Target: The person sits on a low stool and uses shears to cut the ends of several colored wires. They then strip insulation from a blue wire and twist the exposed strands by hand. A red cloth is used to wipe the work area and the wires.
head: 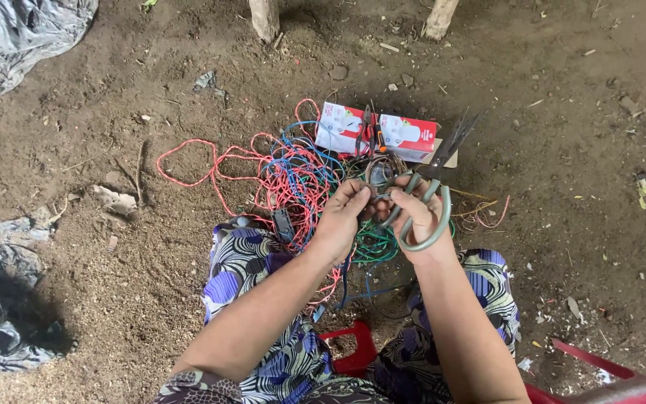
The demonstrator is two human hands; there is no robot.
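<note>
Right hand [422, 217] grips large grey scissors [431, 191] through the handle loops; left hand [344, 217] pinches a thin, floppy wire [380, 173] above tangled cables [300, 179], best held close to the blades

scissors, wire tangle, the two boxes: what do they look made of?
Scissors: grey-green, smooth handle loops, probably plastic-coated; dark blades, likely dull steel. Wire tangle: red, blue and green strands, glossy and limp, so probably plastic-insulated wire. Boxes: red and white, flat printed faces and sharp edges, apparently cardboard. The right hand holds the scissors.
</note>
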